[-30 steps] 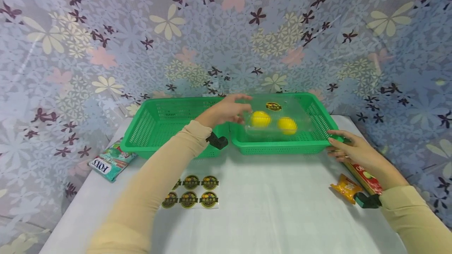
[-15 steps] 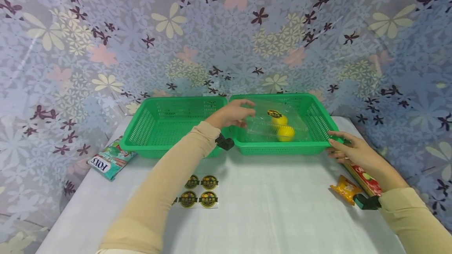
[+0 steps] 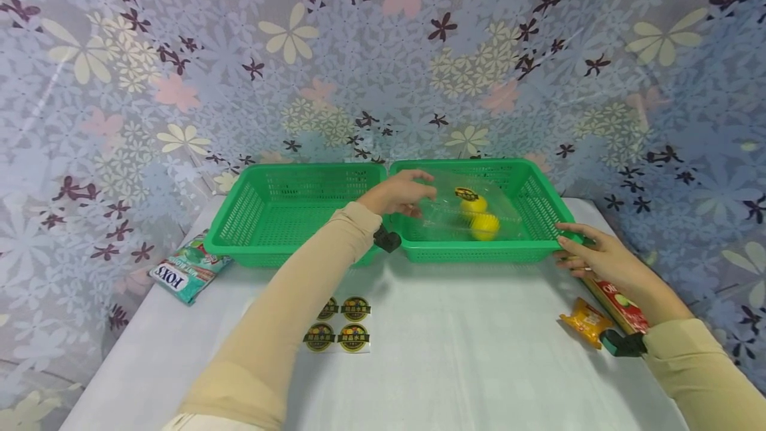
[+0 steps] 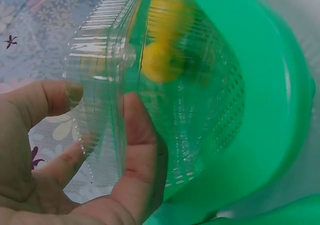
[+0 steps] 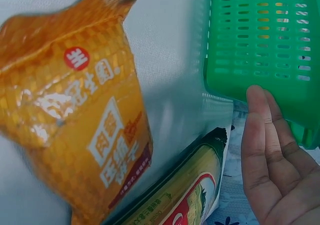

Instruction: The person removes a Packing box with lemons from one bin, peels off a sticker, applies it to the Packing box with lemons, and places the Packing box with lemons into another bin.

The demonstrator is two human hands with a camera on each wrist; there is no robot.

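My left hand (image 3: 397, 195) grips one end of a clear plastic fruit box (image 3: 439, 221), its thumb and fingers on either side of the ribbed edge (image 4: 97, 50) in the left wrist view. Two round yellow fruits (image 3: 485, 226) show through the plastic, and a black-and-gold label (image 3: 466, 193) is stuck on the lid. The box sits low and tilted inside the right green basket (image 3: 473, 245). My right hand (image 3: 604, 255) holds this basket's front right corner, with straight-looking fingers against the outer wall (image 5: 250, 60) in the right wrist view. Its thumb is hidden there.
A second green basket (image 3: 239, 251) stands directly left. Beyond it lies a teal FOX'S bag (image 3: 190, 270). A sheet of round stickers (image 3: 353, 324) lies in front, partly behind my left sleeve. An orange snack packet (image 3: 586, 321) and a long red-and-yellow pack (image 3: 622, 304) lie near my right wrist.
The box has come down into the right basket, and the fruits have shifted closer together inside it. My left hand has moved slightly right with it. My right hand stays at the corner.
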